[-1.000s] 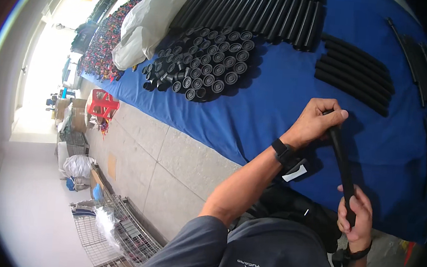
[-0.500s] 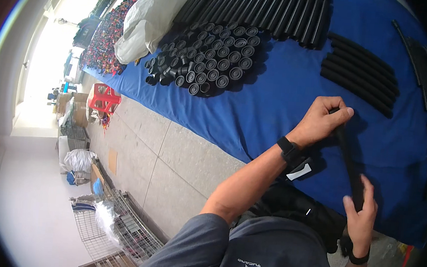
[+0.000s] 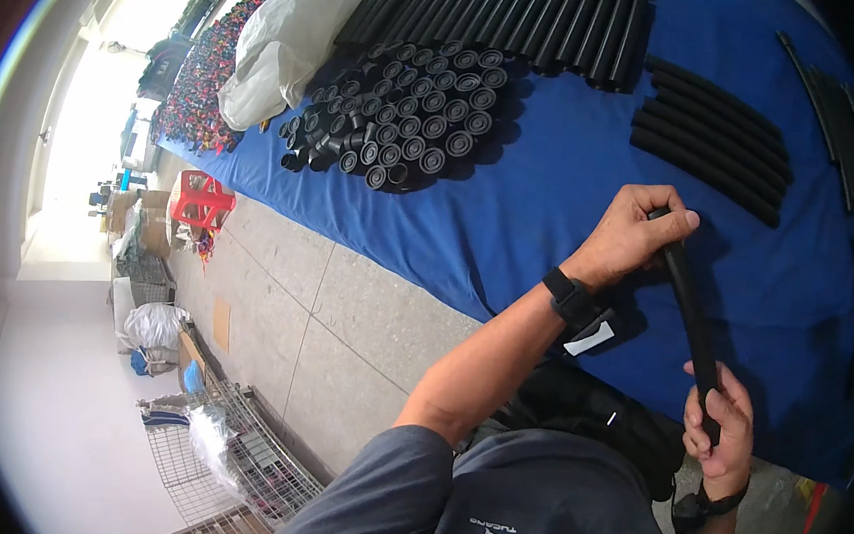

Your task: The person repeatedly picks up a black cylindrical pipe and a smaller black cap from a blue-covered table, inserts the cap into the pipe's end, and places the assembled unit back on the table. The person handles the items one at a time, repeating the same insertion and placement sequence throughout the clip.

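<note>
A black tube (image 3: 690,303), slightly curved and matt like foam, is held between my two hands above the blue cloth. My left hand (image 3: 635,233) grips its upper end, thumb laid across the top. Around the lower end my right hand (image 3: 721,421) is closed, its fingers curled and its palm partly turned up. Past my left hand lies a row of similar black foam tubes (image 3: 713,139), side by side. What the tube's inside holds, if anything, is hidden.
Round black caps (image 3: 413,125) with ringed faces cluster on the blue-covered table (image 3: 540,236). Behind them lie long black tubes (image 3: 507,17) and a white plastic bag (image 3: 284,50). Thin black rods (image 3: 838,139) lie far right. A red stool (image 3: 201,201) and wire cages (image 3: 232,452) stand left.
My right hand has turned, palm more upward, and its fingers now wrap round the tube's lower end. The left hand keeps its grip. The view has shifted slightly.
</note>
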Demonstrator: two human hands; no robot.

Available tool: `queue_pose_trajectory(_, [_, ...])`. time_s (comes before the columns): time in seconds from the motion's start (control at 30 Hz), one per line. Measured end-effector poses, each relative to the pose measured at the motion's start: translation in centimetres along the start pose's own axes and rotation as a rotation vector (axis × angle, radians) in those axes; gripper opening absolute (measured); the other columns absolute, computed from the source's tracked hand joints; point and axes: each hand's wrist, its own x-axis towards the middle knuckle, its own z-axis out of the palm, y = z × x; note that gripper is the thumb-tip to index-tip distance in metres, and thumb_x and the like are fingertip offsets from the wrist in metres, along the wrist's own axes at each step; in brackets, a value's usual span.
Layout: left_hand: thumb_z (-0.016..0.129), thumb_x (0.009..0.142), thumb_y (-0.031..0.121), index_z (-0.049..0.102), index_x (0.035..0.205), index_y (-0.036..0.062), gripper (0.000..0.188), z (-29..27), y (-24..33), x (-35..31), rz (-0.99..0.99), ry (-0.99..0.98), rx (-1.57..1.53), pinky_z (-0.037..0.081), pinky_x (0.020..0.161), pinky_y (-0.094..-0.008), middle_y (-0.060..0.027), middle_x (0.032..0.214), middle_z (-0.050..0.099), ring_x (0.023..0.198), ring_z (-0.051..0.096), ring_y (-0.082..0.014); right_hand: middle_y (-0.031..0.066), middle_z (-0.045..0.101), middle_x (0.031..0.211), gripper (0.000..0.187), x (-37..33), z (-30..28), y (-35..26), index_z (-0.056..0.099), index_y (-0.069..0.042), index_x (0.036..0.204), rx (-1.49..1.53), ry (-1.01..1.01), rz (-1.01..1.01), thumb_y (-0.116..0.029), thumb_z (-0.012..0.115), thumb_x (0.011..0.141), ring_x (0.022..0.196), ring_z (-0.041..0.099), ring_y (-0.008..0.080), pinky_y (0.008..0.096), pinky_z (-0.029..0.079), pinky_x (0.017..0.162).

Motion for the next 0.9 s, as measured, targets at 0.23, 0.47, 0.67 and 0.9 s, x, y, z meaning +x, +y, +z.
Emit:
queue_pose_trajectory(0.23, [0.070, 0.097, 0.027, 0.063, 0.081, 0.0057, 0.028, 0.3, 0.1, 0.0, 0.002, 0.030, 0.040, 0.031, 0.044, -0.0220, 0.0031, 0.066, 0.055, 0.051, 0.045, -0.0032, 0.0069, 0.062, 0.078, 0.036, 0.3, 0.9, 0.3, 0.055, 0.002, 0.126, -0.648, 0.268, -0.229, -0.009, 0.064, 0.093, 0.046, 0.049, 0.0065, 0.0205, 0.036, 0.040])
queue_pose_trajectory(0.47, [0.070, 0.097, 0.027, 0.063, 0.082, 0.0056, 0.027, 0.4, -0.1, 0.2, 0.018, 0.025, 0.067, 0.032, 0.044, -0.0217, 0.0029, 0.066, 0.056, 0.051, 0.046, -0.0034, 0.0092, 0.065, 0.094, 0.036, -0.1, 2.1, 1.0, 0.055, 0.003, 0.122, -0.814, 0.333, -0.240, -0.007, 0.067, 0.090, 0.076, 0.061, 0.0143, 0.0278, 0.050, 0.072])
queue_pose_trajectory(0.67, [0.071, 0.097, 0.027, 0.063, 0.082, 0.0060, 0.027, 0.1, -0.1, 0.1, 0.001, 0.001, 0.060, 0.033, 0.044, -0.0213, 0.0030, 0.067, 0.057, 0.051, 0.046, -0.0035, 0.0114, 0.067, 0.097, 0.040, -0.5, -0.8, 0.5, 0.054, 0.003, 0.125, 0.086, 0.059, 0.165, -0.011, 0.071, 0.091, 0.083, 0.066, 0.0176, 0.0322, 0.053, 0.076])
queue_pose_trajectory(0.9, [0.071, 0.097, 0.027, 0.063, 0.082, 0.0061, 0.027, 0.3, 0.2, -0.2, -0.018, 0.019, 0.096, 0.035, 0.046, -0.0217, 0.0027, 0.068, 0.057, 0.053, 0.048, -0.0039, 0.0070, 0.062, 0.076, 0.026, 0.2, 0.6, 0.8, 0.057, 0.000, 0.115, -0.669, 0.332, -0.264, -0.013, 0.067, 0.095, 0.046, 0.048, 0.0063, 0.0213, 0.033, 0.040])
